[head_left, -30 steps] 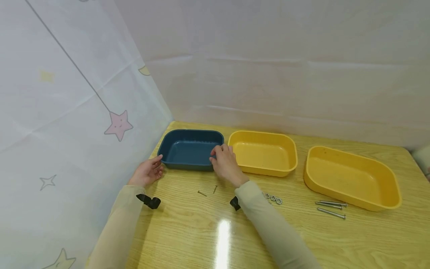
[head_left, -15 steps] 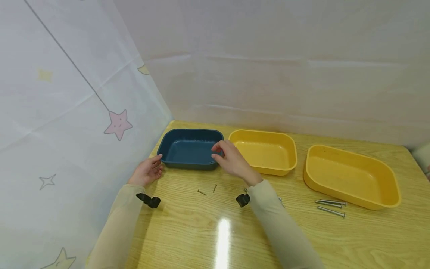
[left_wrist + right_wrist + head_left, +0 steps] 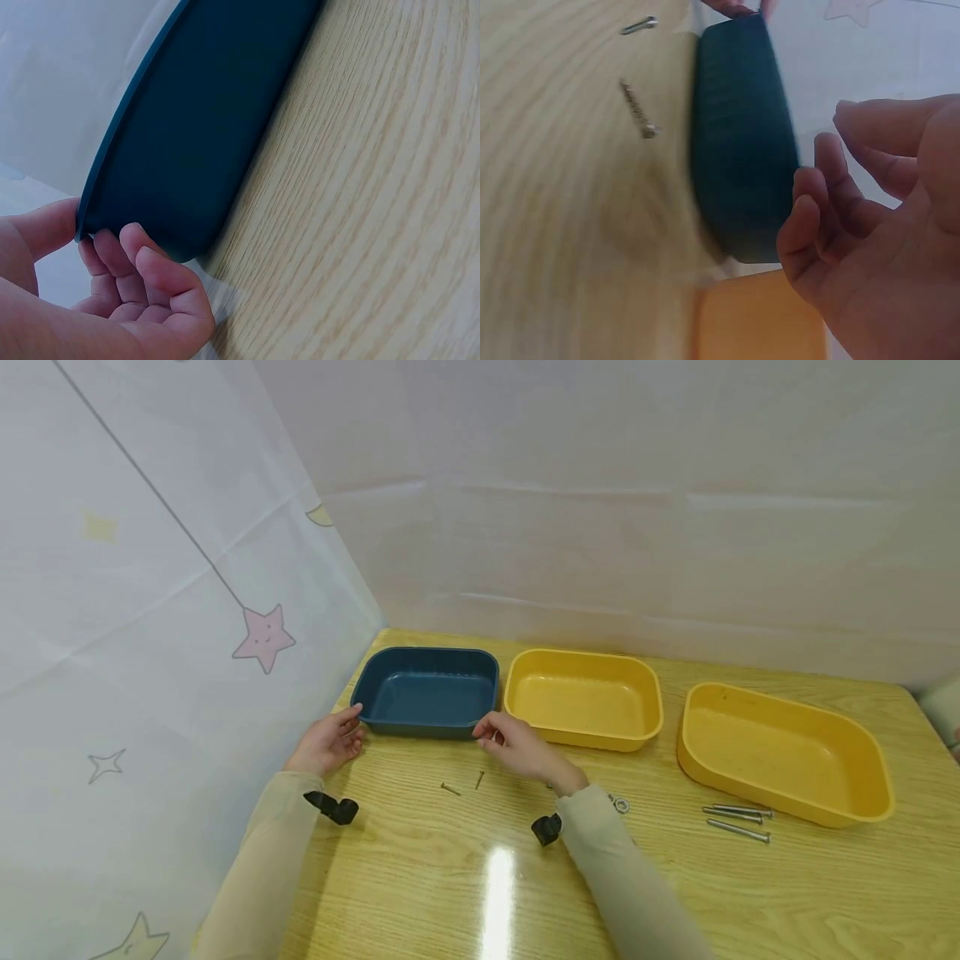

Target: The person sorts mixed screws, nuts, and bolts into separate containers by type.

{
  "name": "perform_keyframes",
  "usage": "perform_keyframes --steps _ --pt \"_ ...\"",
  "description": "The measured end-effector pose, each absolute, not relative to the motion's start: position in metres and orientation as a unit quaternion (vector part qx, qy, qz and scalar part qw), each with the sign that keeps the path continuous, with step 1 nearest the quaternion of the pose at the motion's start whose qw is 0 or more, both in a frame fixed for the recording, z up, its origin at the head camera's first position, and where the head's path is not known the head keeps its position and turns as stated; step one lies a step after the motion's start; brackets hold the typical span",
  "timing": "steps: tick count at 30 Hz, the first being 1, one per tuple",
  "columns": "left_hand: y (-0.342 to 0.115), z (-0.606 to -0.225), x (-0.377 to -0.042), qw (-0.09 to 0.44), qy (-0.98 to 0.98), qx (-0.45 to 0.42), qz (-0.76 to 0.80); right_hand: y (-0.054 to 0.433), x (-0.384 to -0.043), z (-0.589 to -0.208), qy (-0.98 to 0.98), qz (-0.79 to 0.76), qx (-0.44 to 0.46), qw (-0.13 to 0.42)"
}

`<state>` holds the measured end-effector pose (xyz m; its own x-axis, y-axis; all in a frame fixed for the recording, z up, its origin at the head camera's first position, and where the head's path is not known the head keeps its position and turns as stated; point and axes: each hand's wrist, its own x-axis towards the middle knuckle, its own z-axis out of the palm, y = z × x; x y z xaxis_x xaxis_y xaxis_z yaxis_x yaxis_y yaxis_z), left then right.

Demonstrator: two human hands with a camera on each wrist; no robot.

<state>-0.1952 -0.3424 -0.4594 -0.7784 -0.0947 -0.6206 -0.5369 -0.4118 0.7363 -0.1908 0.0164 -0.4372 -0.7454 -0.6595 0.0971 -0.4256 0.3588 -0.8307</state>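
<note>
My left hand (image 3: 327, 745) pinches the near-left corner of the blue tray (image 3: 420, 731), thumb on the rim, fingers bent beneath it. The tray stands just beyond my hands, its long axis running from 9 to 3 o'clock. On the wood before it lie two small screws, well apart from my left hand, between its 3 and 4 o'clock. The left screw (image 3: 451, 789) points from 10 to 4, the right screw (image 3: 480, 780) roughly from 1 to 7. My right hand (image 3: 521, 747) is clearly the nearer: both screws lie at about its 8 o'clock. Its fingers are loosely bent, with nothing I can see held, beside the tray's near-right corner; I can't tell if they touch. At its 1 o'clock stands a yellow tray (image 3: 585, 739); at 4, some nuts (image 3: 621, 806) show past my sleeve (image 3: 615, 852).
</note>
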Motion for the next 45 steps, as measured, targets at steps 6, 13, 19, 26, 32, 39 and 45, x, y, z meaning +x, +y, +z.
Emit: perform_keyframes --steps 6,13,19,26,32,39,45 --pt "-0.342 -0.459 -0.194 0.139 0.526 -0.298 0.784 0.01 -0.187 -0.462 0.834 -0.419 -0.34 0.117" --pt "-0.343 -0.461 -0.195 0.143 0.526 -0.297 0.784 0.007 -0.183 -0.477 0.849 -0.378 -0.359 0.088" --pt "-0.344 -0.461 -0.196 0.144 0.526 -0.291 0.786 0.008 -0.182 -0.481 0.855 -0.368 -0.345 0.119" --pt "-0.344 -0.462 -0.196 0.148 0.533 -0.285 0.783 0.005 -0.185 -0.484 0.86 -0.35 -0.346 0.132" --pt "-0.342 -0.46 -0.194 0.141 0.531 -0.297 0.781 0.003 -0.186 -0.484 0.864 -0.338 -0.346 0.14" --pt "-0.341 -0.458 -0.192 0.141 0.53 -0.298 0.781 0.001 -0.187 -0.485 0.868 -0.33 -0.337 0.153" --pt "-0.341 -0.46 -0.193 0.144 0.529 -0.297 0.782 0.0 -0.188 -0.483 0.873 -0.314 -0.336 0.16"
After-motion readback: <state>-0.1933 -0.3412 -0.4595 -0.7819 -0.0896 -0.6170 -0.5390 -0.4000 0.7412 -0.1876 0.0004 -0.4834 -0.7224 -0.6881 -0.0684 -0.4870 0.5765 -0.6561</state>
